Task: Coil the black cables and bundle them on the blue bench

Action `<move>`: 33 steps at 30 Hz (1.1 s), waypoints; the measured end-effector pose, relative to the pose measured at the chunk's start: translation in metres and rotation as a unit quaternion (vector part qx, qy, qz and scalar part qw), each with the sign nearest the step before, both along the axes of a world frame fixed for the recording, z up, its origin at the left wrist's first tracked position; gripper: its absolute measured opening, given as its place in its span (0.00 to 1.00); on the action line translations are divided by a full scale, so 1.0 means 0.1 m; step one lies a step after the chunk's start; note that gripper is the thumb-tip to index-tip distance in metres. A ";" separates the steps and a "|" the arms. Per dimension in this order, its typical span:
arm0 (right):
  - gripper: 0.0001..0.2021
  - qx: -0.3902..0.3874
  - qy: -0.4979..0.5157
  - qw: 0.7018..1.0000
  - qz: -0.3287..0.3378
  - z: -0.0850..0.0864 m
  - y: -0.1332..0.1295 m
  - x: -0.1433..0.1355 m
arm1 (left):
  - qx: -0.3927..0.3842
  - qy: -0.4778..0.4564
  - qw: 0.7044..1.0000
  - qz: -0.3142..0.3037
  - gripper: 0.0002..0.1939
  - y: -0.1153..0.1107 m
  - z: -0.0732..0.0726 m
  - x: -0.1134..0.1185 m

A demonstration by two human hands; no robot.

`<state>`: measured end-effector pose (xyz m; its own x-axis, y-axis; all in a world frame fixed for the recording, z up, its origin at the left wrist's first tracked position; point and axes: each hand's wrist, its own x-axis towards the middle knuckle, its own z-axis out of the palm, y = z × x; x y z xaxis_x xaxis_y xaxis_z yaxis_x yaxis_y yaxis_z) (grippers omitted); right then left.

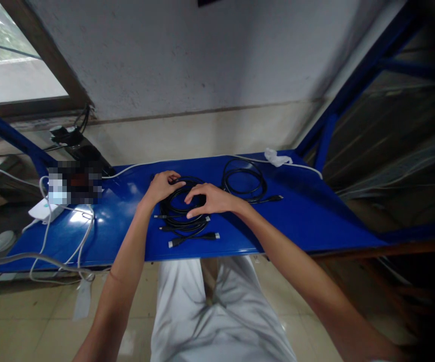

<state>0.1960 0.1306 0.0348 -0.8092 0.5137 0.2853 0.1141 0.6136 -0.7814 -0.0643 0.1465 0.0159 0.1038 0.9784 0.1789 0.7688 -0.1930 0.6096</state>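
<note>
Several coiled black cables (168, 207) lie in a heap on the blue table (293, 221), their plugs pointing toward the front edge. My left hand (165, 185) rests at the heap's upper left, thumb apart from the curved fingers. Over the heap's right side is my right hand (210, 199), its thumb and fingers spread in a C shape with nothing visible between them. A separate coiled black cable (243, 183) lies to the right of my right hand, with its plug end stretching rightward.
A crumpled white plastic bag (277, 157) sits at the back right beside a white cord. At the left are a white power strip (46, 208), tangled white cords and a black cylindrical object (85, 151). Blue frame bars rise on both sides.
</note>
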 end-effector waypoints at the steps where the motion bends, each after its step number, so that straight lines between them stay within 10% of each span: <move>1: 0.20 0.032 -0.018 0.999 0.010 -0.01 0.00 0.00 | -0.002 -0.002 1.000 -0.004 0.20 0.01 0.00 -0.01; 20: 0.15 0.036 -0.035 0.997 0.065 0.11 -0.20 -0.01 | 0.005 0.002 0.999 -0.036 0.15 -0.15 0.27 -0.01; 26: 0.30 0.134 -0.151 0.977 0.071 0.10 -0.34 -0.05 | -0.039 0.018 0.997 -0.064 0.24 -0.12 0.19 -0.02; 33: 0.08 0.181 -0.166 0.966 0.080 0.12 -0.37 -0.06 | -0.043 0.017 0.997 -0.060 0.16 -0.10 0.15 0.01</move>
<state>0.1899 0.0931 0.0471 -0.9479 0.2894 0.1329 0.2025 0.8699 -0.4497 -0.0636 0.1367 0.0313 0.2257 0.9700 0.0897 0.7643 -0.2335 0.6011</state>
